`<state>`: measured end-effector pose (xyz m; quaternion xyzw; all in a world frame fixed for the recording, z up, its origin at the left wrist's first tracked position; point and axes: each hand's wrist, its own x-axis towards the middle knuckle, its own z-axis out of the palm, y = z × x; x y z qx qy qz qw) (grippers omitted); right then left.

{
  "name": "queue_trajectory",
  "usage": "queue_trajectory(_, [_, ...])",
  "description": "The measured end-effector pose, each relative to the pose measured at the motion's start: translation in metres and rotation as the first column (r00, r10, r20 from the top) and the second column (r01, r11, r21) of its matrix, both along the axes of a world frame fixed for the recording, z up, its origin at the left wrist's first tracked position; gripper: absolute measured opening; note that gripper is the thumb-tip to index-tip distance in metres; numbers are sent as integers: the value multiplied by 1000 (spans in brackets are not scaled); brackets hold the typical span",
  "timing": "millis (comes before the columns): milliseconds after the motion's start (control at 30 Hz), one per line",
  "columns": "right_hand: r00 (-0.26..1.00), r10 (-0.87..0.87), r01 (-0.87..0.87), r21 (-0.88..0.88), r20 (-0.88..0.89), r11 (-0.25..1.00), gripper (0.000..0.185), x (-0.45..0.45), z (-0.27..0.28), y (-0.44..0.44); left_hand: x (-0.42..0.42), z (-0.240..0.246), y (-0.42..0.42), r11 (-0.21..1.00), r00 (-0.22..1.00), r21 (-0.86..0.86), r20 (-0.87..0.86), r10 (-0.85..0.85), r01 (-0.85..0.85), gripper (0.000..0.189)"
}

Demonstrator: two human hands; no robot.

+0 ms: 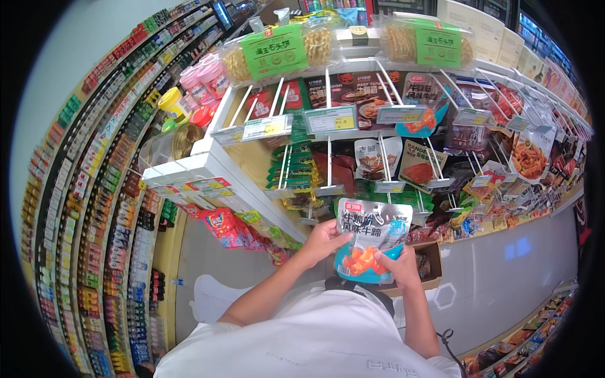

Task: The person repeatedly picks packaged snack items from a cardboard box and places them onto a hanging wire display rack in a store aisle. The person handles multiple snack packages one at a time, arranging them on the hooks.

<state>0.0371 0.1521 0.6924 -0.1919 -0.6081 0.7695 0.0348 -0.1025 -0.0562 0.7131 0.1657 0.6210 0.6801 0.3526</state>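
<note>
Between my two hands I hold a silver and blue snack pouch point(373, 231), upright in front of my chest with its printed front towards me. My left hand point(326, 242) pinches its left edge, thumb on the front. On the lower right, my right hand point(401, 265) grips it the same way, with most of its fingers hidden behind. Just beyond hangs a display rack with white metal hooks point(386, 153). A similar-looking pouch point(423, 101) hangs on its upper row, beside dark boxed or bagged beef snacks point(368, 101).
Bags of round crackers with green labels point(274, 51) lie along the rack top. Price tags point(331, 120) stick out on the hook ends. Below the rack stands an open cardboard box point(430, 264). Long stocked shelves point(104, 198) curve along the left, and another low shelf point(524, 335) is at lower right.
</note>
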Motion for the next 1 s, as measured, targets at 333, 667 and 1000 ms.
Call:
queue_trajectory(333, [997,-10,11,-15,71,1000,26,-6,1,-25,5,-7,-15,994,995,46,21,96,-96,19])
queue_trajectory(667, [999,-8,13,-120,40,993,26,-14,-1,-21,0,-20,-12,969,969,40,-13,245,-244,19])
queue_trajectory(1000, [984,59,-41,-111,166,993,24,5,2,6,17,-28,6,946,947,-31,-16,322,-322,18])
